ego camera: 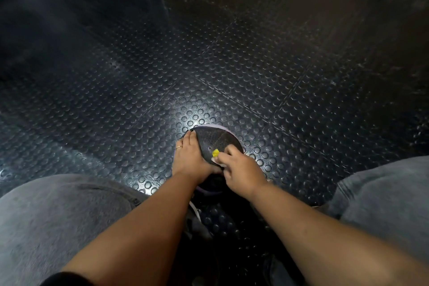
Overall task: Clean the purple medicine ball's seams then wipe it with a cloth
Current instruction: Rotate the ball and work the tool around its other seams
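Observation:
The medicine ball [214, 140], dark on top with a pale purple rim, sits on the studded floor between my knees. My left hand [189, 158] rests flat on its left side, fingers straight, a ring on one finger. My right hand [239, 167] has its fingers curled round a small tool with a yellow and white tip [215, 154], and the tip touches the ball's near surface. The lower part of the ball is hidden under both hands. No cloth can be made out for certain.
Black rubber flooring with raised round studs [162, 76] spreads all around. My knees in grey trousers are at the lower left [58, 216] and right [383, 192]. A dark object with a white edge [193, 210] lies under my left forearm.

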A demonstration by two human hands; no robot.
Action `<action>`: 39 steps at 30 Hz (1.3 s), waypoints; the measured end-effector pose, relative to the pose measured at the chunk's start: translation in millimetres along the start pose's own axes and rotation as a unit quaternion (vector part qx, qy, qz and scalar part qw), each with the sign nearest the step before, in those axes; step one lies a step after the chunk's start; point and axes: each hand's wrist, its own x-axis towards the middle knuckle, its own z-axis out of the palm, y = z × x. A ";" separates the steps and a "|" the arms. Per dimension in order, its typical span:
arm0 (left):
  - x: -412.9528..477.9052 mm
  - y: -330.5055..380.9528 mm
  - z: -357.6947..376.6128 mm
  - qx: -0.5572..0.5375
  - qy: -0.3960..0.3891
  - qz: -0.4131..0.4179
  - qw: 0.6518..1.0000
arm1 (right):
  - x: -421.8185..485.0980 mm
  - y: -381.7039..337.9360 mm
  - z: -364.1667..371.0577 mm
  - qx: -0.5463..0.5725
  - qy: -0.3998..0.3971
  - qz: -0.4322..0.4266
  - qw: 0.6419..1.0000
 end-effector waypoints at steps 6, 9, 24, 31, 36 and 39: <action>4.9 0.0 -4.7 0.026 -0.043 -0.002 0.999 | -29.0 52.8 0.5 -0.037 -0.078 0.194 0.977; 4.9 -3.9 -4.2 0.031 -0.065 -0.003 0.997 | -19.5 57.9 -6.1 0.021 0.028 0.274 0.961; 6.9 -6.9 0.9 0.019 -0.046 -0.007 0.999 | 0.9 38.3 6.7 -0.023 0.066 0.089 0.994; 11.8 -14.6 -3.0 -0.004 -0.045 -0.045 0.998 | 6.0 28.3 -3.9 0.040 0.092 0.192 0.976; 11.8 -8.7 -0.6 -0.023 -0.034 -0.051 0.998 | 17.3 -10.7 12.0 0.023 0.040 0.000 0.999; 12.1 -11.9 -0.9 -0.036 -0.038 -0.068 0.996 | 8.5 4.6 20.6 0.015 0.032 0.056 0.998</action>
